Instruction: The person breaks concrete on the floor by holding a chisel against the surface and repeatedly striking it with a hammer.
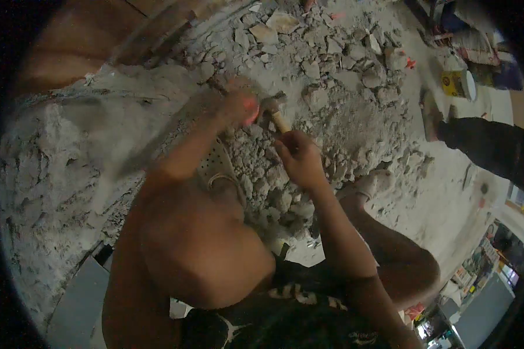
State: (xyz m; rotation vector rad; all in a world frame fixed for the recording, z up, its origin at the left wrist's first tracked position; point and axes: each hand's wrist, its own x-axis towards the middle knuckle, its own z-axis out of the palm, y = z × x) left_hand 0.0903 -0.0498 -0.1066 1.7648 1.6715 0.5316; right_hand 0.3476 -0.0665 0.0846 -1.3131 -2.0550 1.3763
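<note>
Nearest knee [206,253]: bare, bent, hiding ground beneath.
Floor [442,168]: grey, dusty, heaped with broken rubble [355,75].
Trouser leg [489,145]: another person's, cut off rightward.
Right hand [303,158]: fingers wrapped around the hammer [280,121], over rubble.
Left hand [236,107]: blurred beside red piece [251,110]; grip unclear.

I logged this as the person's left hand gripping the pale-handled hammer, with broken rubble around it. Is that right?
Not quite: the head view shows the right hand gripping the pale-handled hammer, with broken rubble around it.
</note>
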